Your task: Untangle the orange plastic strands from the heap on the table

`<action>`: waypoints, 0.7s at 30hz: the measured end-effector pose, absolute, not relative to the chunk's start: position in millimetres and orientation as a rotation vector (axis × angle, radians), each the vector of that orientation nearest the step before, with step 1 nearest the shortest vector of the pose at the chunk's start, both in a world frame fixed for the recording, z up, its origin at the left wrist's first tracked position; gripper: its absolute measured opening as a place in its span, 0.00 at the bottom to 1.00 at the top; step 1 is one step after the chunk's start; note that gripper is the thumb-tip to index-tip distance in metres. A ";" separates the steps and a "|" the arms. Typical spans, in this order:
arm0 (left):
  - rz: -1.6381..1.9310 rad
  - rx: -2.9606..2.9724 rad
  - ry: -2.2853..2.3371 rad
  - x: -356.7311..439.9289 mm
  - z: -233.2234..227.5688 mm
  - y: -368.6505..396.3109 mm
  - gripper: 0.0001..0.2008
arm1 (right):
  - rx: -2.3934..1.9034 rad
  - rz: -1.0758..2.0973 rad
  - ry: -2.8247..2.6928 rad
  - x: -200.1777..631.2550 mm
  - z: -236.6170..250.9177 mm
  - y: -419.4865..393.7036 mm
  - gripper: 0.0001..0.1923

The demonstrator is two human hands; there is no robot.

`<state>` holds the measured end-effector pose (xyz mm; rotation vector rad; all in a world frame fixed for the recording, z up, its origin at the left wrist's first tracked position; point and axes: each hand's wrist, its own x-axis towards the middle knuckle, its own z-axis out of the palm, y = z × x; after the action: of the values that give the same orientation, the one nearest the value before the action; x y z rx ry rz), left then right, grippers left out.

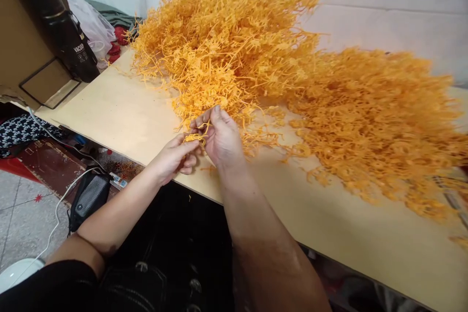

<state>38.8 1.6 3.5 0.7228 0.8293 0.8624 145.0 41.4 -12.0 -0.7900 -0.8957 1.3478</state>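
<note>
Both hands meet over the front edge of the table, in front of a big heap of orange, thin-branched plastic sprigs (219, 53). My left hand (179, 153) pinches a small orange sprig (193, 137) between thumb and fingers. My right hand (224, 136) is closed beside it, thumb against forefinger, with a thin orange strand at its fingers. Whether that strand belongs to the sprig in my left hand cannot be made out. A second pile of orange sprigs (383, 122) spreads over the right side, slightly blurred.
The pale tabletop (120, 107) runs along a tiled wall (383, 24). At the left, a black vacuum bottle (60, 29) leans against a cardboard box (22, 44). A plastic bag (87, 19) lies behind it. Below the edge are a black speaker (89, 195) and a white cable (58, 209).
</note>
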 end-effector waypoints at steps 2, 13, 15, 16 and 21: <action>0.873 0.729 0.848 39.4 1.7 2.5 0.13 | -0.794 1.317 -0.892 144.7 -12.3 41.7 0.19; 0.810 0.874 0.739 42.7 1.3 2.9 0.11 | -0.879 1.342 -0.865 144.1 -12.6 40.4 0.17; 0.827 0.934 0.728 43.0 -0.3 4.0 0.12 | -0.904 1.362 -0.841 142.6 -16.6 41.9 0.17; 0.834 0.964 0.742 42.5 -1.0 3.3 0.11 | -0.921 1.374 -0.844 141.8 -18.8 43.2 0.17; 0.693 1.293 0.695 32.3 4.4 -21.3 0.07 | -1.098 1.384 -0.699 144.1 -25.0 55.2 0.16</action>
<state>32.3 -21.3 4.4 1.2930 0.6951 0.6929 144.1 55.2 -25.0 -1.0982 -0.6988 1.3844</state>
